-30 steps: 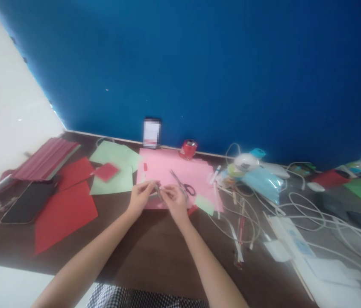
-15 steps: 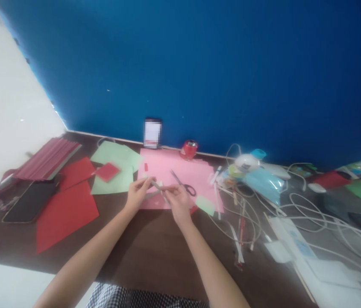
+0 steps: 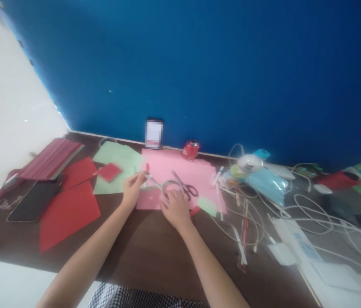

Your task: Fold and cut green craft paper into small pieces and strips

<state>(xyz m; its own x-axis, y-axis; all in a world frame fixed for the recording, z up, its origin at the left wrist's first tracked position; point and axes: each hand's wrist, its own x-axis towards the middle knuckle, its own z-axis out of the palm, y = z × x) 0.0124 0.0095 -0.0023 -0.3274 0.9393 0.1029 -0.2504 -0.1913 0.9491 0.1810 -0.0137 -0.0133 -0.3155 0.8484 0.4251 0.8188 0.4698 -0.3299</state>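
My left hand [image 3: 133, 188] pinches one end of a thin pale paper strip [image 3: 164, 185] above the pink sheet [image 3: 180, 171]. My right hand [image 3: 174, 206] is closed on the strip's other end, and the strip bends into a loop between the two hands. Grey scissors with dark handles [image 3: 185, 185] lie on the pink sheet just right of the loop. A small red paper scrap [image 3: 147, 167] lies beyond my left hand.
Red sheets [image 3: 68, 211], pale green sheets [image 3: 118, 167], a dark tablet [image 3: 29, 200] and a maroon folder [image 3: 50, 158] lie to the left. A red tape dispenser [image 3: 189, 149] stands by the blue wall. White cables [image 3: 311, 214], paper strips and a light blue pouch [image 3: 265, 182] clutter the right side.
The hands have drawn apart: the left moved left and away from me, the right stayed low. The strip, earlier folded short between them, now arches in a loop.
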